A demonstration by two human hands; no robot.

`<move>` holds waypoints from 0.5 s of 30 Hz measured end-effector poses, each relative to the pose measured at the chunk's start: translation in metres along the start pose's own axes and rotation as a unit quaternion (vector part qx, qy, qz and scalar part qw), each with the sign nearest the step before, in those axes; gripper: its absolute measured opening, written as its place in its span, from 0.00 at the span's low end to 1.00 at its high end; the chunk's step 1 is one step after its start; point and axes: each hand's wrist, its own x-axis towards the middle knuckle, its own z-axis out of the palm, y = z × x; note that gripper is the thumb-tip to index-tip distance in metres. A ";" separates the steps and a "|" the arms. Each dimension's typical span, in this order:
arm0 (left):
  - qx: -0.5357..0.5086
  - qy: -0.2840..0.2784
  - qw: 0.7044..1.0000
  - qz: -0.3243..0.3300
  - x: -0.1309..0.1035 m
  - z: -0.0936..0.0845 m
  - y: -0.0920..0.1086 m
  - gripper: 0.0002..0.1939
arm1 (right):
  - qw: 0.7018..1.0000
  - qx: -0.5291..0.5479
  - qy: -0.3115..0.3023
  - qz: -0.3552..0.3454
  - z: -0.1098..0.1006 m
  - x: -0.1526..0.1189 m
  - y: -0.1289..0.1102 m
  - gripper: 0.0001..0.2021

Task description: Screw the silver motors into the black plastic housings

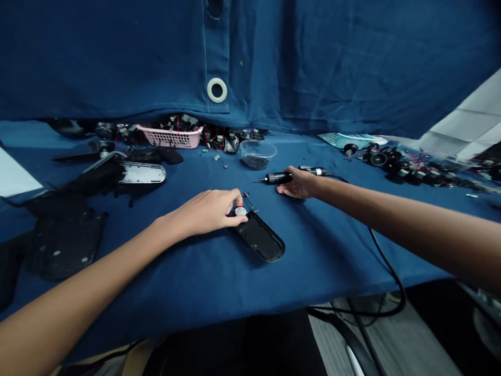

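My left hand (pixel 213 211) is closed on the upper end of a black plastic housing (pixel 263 239), beside a small round white part (pixel 240 211) with thin red wires. The rest of the housing lies on the blue cloth, its hollow side up. In my right hand (pixel 298 184) is a black electric screwdriver (pixel 277 178), held almost level with its thin bit pointing left. Its cord runs off behind my wrist. Just beyond the bit stands a clear plastic tub (pixel 257 155) with small dark pieces, likely screws, at the bottom.
A pink basket (pixel 172 137) full of wired parts stands at the back, a teal basket (pixel 346 140) farther right. Black housings (pixel 66 237) lie at left. Dark round parts (pixel 379 158) crowd the right. A blue curtain (pixel 156 57) hangs behind. The black cord (pixel 385 256) drops over the front edge.
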 end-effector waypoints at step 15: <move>-0.115 -0.134 0.984 0.002 -0.015 -0.020 -0.003 0.35 | 0.921 0.362 0.087 -0.118 0.013 -0.014 0.011 0.11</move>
